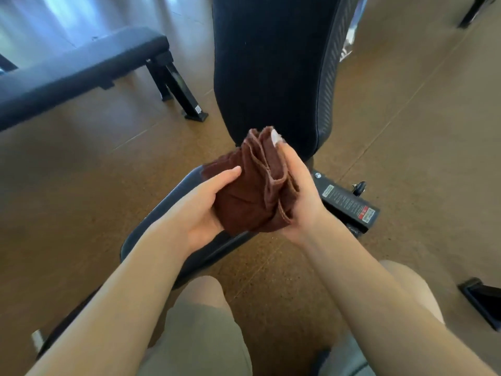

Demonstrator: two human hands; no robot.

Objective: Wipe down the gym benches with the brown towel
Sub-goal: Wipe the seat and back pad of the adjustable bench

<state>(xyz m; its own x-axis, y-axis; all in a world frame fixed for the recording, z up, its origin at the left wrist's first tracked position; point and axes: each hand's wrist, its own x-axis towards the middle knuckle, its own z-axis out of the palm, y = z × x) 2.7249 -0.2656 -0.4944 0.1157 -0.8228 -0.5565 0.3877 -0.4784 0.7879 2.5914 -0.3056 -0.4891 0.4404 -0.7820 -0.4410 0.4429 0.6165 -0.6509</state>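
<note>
Head view shows one brown towel [253, 191] bunched between two hands, left hand [202, 204] cupping it from below-left, right hand [295, 191] gripping its right edge, with two benches: one adjustable bench [271, 63] directly beyond the hands, one flat bench [78, 74] far left.

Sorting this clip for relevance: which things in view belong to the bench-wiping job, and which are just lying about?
Part of the job:
- brown towel, folded, held between left hand and right hand
- adjustable bench straight ahead
- flat bench at upper left

Just lying about:
- warning label on the bench frame
- dark equipment foot at the right edge
</note>
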